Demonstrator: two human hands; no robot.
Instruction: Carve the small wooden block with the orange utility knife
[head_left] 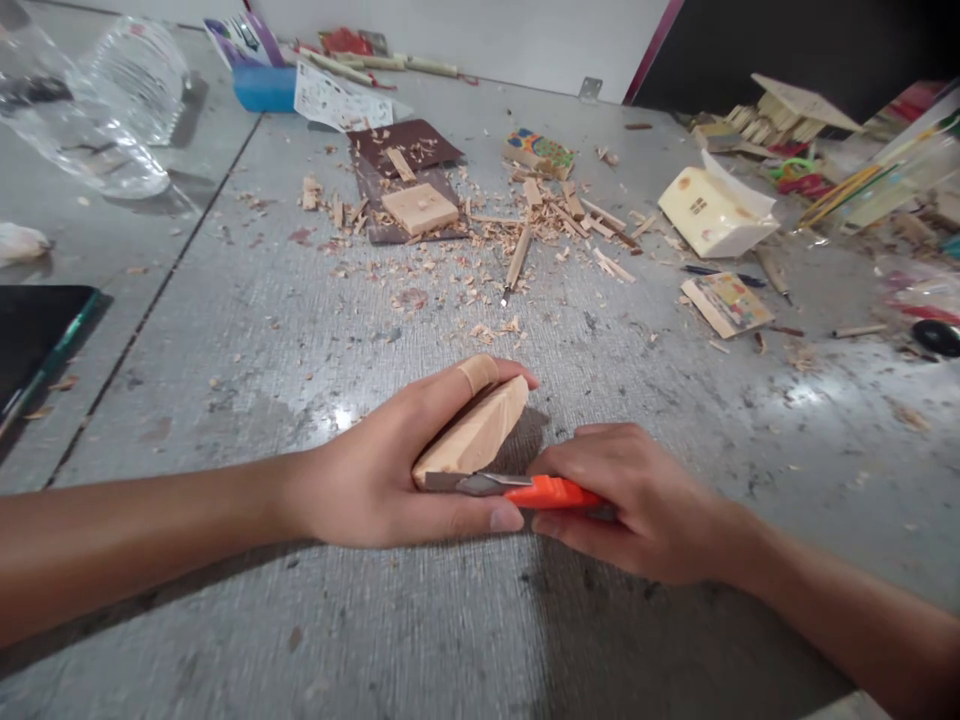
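My left hand (420,450) is wrapped round a pale wood block (476,430), and a bandage (478,374) circles one of its fingers. The block is tilted, with a cut, slanting face toward the right. In my right hand (630,500) is an orange-handled utility knife (555,492). Its metal blade points left and lies against the block's near lower edge, just above my left thumb. Part of the knife handle is hidden inside my right hand.
Wood shavings surround a carving tool (517,262) and a dark sheet (405,150) bearing a flat wood piece (420,208). At right lie a tissue packet (712,212) and a small patterned block (726,303). Clear plastic packaging (90,140) sits far left, above a dark glass-edged slab (45,340).
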